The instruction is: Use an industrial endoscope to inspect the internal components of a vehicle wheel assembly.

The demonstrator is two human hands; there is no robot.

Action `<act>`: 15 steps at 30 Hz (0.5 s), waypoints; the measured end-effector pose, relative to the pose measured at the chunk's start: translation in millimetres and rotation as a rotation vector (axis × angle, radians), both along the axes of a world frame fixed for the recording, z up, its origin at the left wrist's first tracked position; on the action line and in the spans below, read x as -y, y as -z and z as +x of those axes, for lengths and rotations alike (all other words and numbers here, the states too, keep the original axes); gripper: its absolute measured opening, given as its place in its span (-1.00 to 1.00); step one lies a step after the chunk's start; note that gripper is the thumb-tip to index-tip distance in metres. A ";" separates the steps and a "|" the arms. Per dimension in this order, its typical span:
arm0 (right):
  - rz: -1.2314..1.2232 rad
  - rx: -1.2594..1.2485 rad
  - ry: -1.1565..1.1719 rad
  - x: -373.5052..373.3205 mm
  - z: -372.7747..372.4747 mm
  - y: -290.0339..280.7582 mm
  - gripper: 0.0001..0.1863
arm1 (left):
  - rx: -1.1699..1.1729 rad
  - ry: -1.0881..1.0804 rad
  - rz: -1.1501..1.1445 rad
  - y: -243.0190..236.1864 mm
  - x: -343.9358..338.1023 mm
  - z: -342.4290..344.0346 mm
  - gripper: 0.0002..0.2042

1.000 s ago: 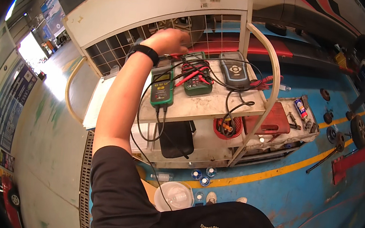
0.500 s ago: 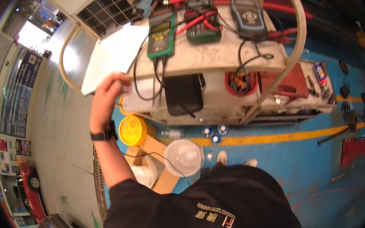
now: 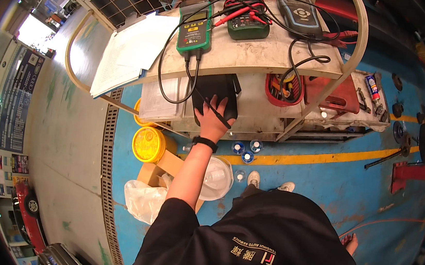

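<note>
My left hand (image 3: 214,123) reaches to the lower shelf of the cart, with a black band on its wrist. Its fingers are spread over the front of a black zip case (image 3: 217,89), touching it rather than wrapped round it. Next to the case lie white paper sheets (image 3: 161,98). A green-edged handheld tester (image 3: 195,33) rests on the top shelf above, its black cables hanging down near the case. At the right, my right hand (image 3: 350,243) shows only in part beside my black shirt; its visible fingers look apart and hold nothing I can see.
The top shelf (image 3: 261,62) also carries a green multimeter (image 3: 248,28) with red leads, a grey scan tool (image 3: 299,17) and papers. A red basket (image 3: 284,91) of tools stands on the lower shelf. Yellow buckets (image 3: 149,145), a white bucket (image 3: 216,179) and bottles (image 3: 247,157) are on the floor.
My left hand has moved right and down from beside the papers to the black case. My right hand has come partly into view. The whole view has shifted slightly.
</note>
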State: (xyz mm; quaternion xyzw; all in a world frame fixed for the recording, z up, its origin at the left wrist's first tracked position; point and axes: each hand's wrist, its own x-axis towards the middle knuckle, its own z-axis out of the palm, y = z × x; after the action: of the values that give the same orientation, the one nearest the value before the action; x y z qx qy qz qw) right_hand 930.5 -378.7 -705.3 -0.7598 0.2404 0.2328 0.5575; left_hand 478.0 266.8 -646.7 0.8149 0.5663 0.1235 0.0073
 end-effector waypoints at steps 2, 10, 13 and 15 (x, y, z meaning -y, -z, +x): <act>0.058 0.013 -0.027 -6.0 -3.8 2.3 -0.73 | -0.004 -0.062 -0.079 2.3 -14.2 5.4 -0.18; -0.074 -0.023 -0.043 109.0 -42.4 88.7 -0.75 | 0.078 -0.040 -0.108 6.7 -21.0 11.9 -0.17; -0.075 -0.046 -0.025 102.9 -51.5 90.9 -0.75 | 0.221 0.042 -0.026 3.4 -18.1 -3.5 -0.25; -0.074 -0.050 0.008 102.3 -60.3 86.9 -0.75 | 0.420 0.138 -0.009 -8.1 -20.8 -8.6 -0.34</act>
State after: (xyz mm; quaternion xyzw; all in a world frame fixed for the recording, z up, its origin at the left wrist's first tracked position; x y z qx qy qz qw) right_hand 870.2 -481.0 -792.2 -0.7728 0.2657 0.2407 0.5237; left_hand 469.4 287.7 -638.6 0.8080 0.4958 0.2873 0.1370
